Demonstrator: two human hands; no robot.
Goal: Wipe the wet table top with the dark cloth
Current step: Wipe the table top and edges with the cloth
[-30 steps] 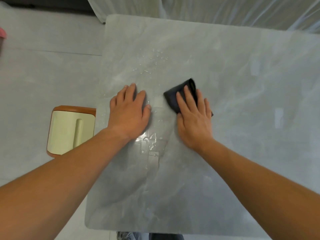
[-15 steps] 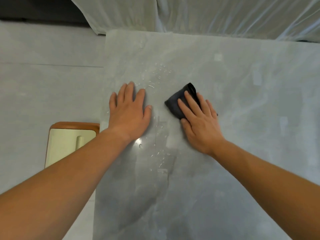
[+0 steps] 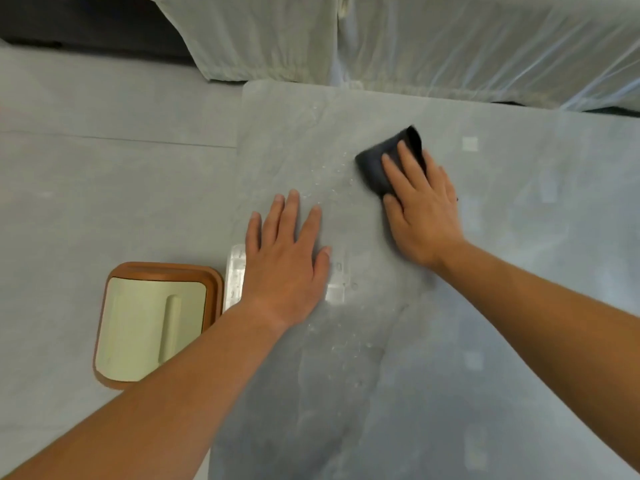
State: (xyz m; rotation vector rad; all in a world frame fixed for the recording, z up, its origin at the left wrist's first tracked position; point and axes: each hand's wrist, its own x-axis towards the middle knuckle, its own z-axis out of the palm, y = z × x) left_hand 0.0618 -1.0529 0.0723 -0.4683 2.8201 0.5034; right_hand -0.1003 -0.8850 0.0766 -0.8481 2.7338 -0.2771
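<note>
Here, nearest of all, two bare forearms reach out over the grey bench (image 3: 519, 306). Down on the floor (image 3: 104, 185) to the left, just beside the bench edge, stands a small stool (image 3: 149, 327) with a brown rim and a pale seat. The left grip (image 3: 284, 258) lies flat on the bench near that edge, fingers straight and spread, holding nothing. Beads of water (image 3: 325, 178) speckle the surface around and beyond it. Farther out and to the right, the right grip (image 3: 422, 209) presses down on the dark cloth (image 3: 375, 164) with straight fingers. The cloth sits folded on the bench, its far corner poking out past the fingertips. Behind the bench hangs pale sheeting (image 3: 450, 46).
</note>
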